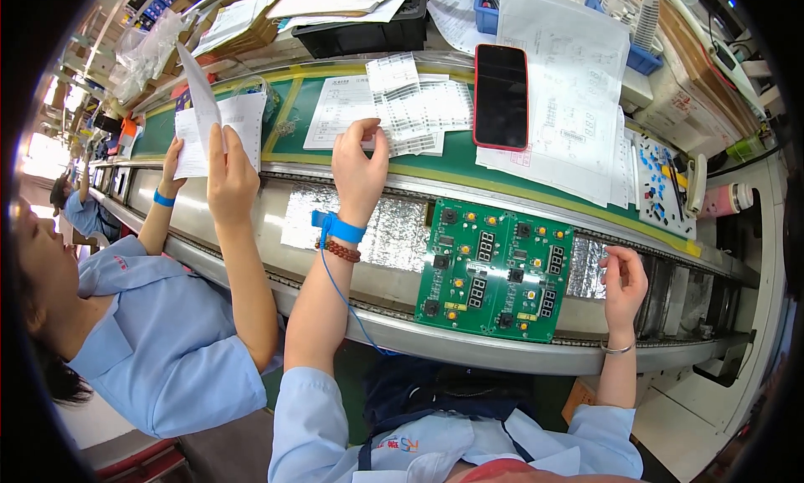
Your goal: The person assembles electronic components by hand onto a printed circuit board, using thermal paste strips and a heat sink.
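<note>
My left hand (360, 165) is raised over the far side of the bench, beside white label sheets (427, 110). Its thumb and index finger curl nearly together at the sheets' left edge; anything between them is too small to make out. A blue wrist strap (338, 228) with a cord and a beaded bracelet circle that wrist. Below and right of it, a green circuit board panel (494, 269) with digit displays, black parts and yellow-orange buttons lies across the conveyor rails. Just past the panel's right edge hovers my right hand (626, 286), fingers loosely bent and apart, nothing visible in them.
At left, a co-worker's hands (232, 177) hold papers (201, 106). A red-edged phone (501, 98) lies on drawings (561, 81) behind the panel. A board with small blue and black parts (662, 186) and a pink cup (727, 200) stand at right; a black bin (364, 35) is behind.
</note>
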Demonstrator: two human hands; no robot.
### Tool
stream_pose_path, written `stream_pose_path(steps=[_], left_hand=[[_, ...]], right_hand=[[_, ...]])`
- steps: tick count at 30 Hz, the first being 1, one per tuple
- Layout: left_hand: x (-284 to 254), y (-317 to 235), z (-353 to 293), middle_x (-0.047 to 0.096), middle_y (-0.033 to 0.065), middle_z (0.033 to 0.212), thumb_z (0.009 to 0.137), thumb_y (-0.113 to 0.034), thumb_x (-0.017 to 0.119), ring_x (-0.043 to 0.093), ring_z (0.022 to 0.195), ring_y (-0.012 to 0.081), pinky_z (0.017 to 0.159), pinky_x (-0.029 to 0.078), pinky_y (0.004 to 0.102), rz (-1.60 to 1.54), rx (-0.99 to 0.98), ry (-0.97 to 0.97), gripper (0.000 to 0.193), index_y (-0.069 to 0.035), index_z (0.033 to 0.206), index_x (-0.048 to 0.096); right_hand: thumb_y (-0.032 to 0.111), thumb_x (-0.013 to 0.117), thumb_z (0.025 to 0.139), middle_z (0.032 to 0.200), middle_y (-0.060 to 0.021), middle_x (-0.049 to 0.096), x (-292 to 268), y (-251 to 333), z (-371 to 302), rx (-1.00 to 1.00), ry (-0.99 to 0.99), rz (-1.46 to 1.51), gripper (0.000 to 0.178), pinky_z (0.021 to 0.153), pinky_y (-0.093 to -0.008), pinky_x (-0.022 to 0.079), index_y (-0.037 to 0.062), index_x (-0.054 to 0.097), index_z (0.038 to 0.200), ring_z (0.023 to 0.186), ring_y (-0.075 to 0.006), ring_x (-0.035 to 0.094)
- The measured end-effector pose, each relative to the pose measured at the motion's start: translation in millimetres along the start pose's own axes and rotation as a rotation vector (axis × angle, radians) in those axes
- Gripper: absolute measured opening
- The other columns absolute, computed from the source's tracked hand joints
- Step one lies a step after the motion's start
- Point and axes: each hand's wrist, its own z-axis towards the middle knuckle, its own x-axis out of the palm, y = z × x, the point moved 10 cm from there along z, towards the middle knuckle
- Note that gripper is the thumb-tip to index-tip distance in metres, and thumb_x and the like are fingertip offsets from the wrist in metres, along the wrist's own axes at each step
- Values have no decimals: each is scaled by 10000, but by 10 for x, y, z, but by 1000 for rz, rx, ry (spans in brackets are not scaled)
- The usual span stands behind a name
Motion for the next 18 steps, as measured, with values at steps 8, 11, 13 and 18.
stream_pose_path(steps=[8,11,13,18], left_hand=[[9,-61,-24,603,83,777,773,-105,573,533,754,227,686,423,333,24,30,0,142,-29,892,586],[-30,-74,-31,603,79,771,769,-108,578,531,743,229,687,421,335,48,34,-12,145,-34,894,585],[17,-105,-33,602,79,809,764,-99,577,526,762,237,696,415,344,51,57,-6,140,-41,892,585],[15,-451,-69,591,87,861,754,-88,574,515,801,265,711,408,357,170,246,-47,146,-39,891,584]], right_hand=[[36,482,859,726,-6,542,37,-46,-6,25,31,-43,108,477,-147,344,27,570,921,550,-25,440],[41,482,864,723,-1,541,31,-56,16,44,21,-6,111,476,-145,336,28,571,929,547,-19,431],[45,482,867,721,3,541,-36,-123,46,48,-15,-28,112,476,-144,333,28,572,933,547,-16,427],[61,486,874,716,14,539,-103,-179,98,56,-104,34,116,479,-141,331,28,573,943,544,-9,423]])
